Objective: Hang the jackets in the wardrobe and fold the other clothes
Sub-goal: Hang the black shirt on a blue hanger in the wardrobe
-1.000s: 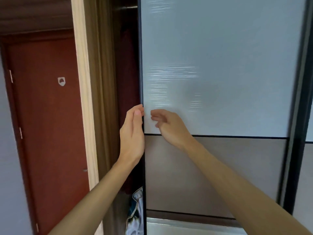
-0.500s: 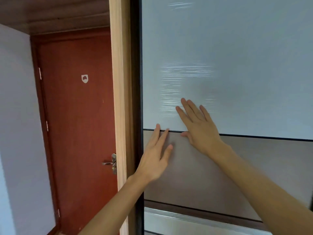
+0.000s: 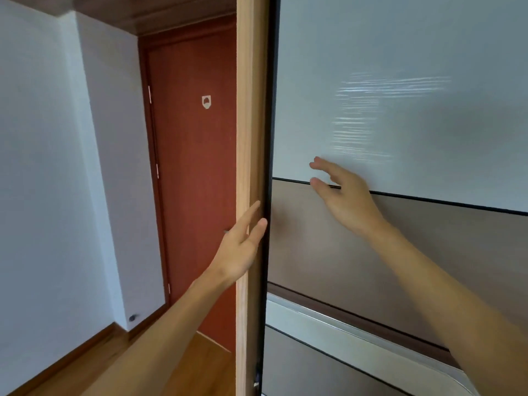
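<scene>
The wardrobe (image 3: 400,81) fills the right half of the view. Its sliding door has 2 main panels, a pale frosted one above and a brown one (image 3: 328,252) below, split by a thin dark line. The door's dark edge strip (image 3: 270,110) sits right against the light wooden post (image 3: 245,110), with no gap showing between them.

The left grip (image 3: 240,250), a bare hand, is apart. Its fingers are straight and point upward, lying across the post and the door's dark edge, and they hold nothing. Whether the fingertips press the edge or only hover at it cannot be told.

The right grip (image 3: 345,201) is also apart, with relaxed, loosely spread fingers. It is in front of the door where the 2 panels meet, well to the right of the left one. It is blurred, so contact with the panel is unclear.

Left of the post stand a red room door (image 3: 194,167), a white wall (image 3: 57,167) and a wooden floor (image 3: 200,367).
</scene>
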The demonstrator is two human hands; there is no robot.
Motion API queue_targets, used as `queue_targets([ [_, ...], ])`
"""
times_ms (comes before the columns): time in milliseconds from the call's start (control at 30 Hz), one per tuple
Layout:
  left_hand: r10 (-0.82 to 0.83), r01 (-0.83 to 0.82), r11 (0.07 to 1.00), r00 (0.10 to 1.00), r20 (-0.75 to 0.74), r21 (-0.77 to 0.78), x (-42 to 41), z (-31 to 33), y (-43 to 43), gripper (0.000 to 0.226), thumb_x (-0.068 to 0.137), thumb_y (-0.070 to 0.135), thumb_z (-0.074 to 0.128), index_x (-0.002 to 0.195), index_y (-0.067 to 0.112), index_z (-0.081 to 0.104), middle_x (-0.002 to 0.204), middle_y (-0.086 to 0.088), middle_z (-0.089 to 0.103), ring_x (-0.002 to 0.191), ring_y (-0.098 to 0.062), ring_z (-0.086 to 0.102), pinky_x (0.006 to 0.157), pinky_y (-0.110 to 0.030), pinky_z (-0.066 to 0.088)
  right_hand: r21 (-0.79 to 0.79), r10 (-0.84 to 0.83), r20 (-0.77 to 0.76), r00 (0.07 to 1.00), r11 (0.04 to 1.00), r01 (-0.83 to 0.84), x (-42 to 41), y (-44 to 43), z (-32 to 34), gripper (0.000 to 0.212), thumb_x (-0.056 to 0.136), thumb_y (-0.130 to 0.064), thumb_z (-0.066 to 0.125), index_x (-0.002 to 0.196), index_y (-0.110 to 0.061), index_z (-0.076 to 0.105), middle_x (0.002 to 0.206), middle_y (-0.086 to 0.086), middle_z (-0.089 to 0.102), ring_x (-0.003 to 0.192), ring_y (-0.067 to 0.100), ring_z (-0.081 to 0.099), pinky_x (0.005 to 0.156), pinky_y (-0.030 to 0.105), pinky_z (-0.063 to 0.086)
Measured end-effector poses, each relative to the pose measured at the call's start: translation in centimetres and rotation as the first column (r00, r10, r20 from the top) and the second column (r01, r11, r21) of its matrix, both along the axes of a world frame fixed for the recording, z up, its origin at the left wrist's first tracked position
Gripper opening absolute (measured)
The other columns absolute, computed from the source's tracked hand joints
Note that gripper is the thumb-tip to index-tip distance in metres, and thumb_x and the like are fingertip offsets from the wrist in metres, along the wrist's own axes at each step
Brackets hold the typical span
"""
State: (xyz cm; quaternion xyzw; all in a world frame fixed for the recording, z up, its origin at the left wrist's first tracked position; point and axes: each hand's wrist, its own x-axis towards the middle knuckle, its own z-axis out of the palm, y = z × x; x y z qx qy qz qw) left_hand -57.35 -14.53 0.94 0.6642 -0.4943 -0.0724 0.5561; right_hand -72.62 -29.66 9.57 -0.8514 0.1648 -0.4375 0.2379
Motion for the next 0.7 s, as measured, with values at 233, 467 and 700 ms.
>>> queue_targets([
  [233,0.288,-0.289,0.957,0.957,-0.026,-0.004,1.1,-0.2,10.8,0.053,0.101,0.053,0.036,0.153,0.043,0.029,0.157,0.023,0.028,0.136,0.004,0.028,0.107,-0.024,0.023,0.194,0.409,-0.024,0.912,0.897,-0.397,5.3,10.8,-3.0,0.037,0.102,-0.035,0.047,0.136,-0.024,0.056,0.129,-0.022,0.055,0.109,-0.018,0.048,0.087,-0.002,0.035],
  [467,0.518,-0.515,0.853,0.855,-0.021,0.088,4.0,-1.1,24.8,0.054,0.102,0.054,0.036,0.154,0.040,0.029,0.159,0.014,0.032,0.144,-0.007,0.031,0.112,-0.030,0.026,0.291,0.640,-0.064,0.765,0.746,-0.600,11.8,20.3,-6.1,0.041,0.102,-0.041,0.047,0.138,-0.025,0.054,0.137,-0.018,0.056,0.111,-0.022,0.047,0.087,-0.003,0.036],
  [700,0.673,-0.662,0.737,0.737,-0.058,0.138,6.3,-3.7,38.7,0.053,0.102,0.052,0.039,0.152,0.038,0.032,0.153,0.009,0.042,0.142,-0.011,0.038,0.108,-0.030,0.033,0.360,0.760,-0.096,0.643,0.629,-0.689,17.5,30.9,-9.7,0.041,0.101,-0.037,0.052,0.138,-0.023,0.054,0.137,-0.016,0.055,0.119,-0.015,0.048,0.100,0.005,0.037],
])
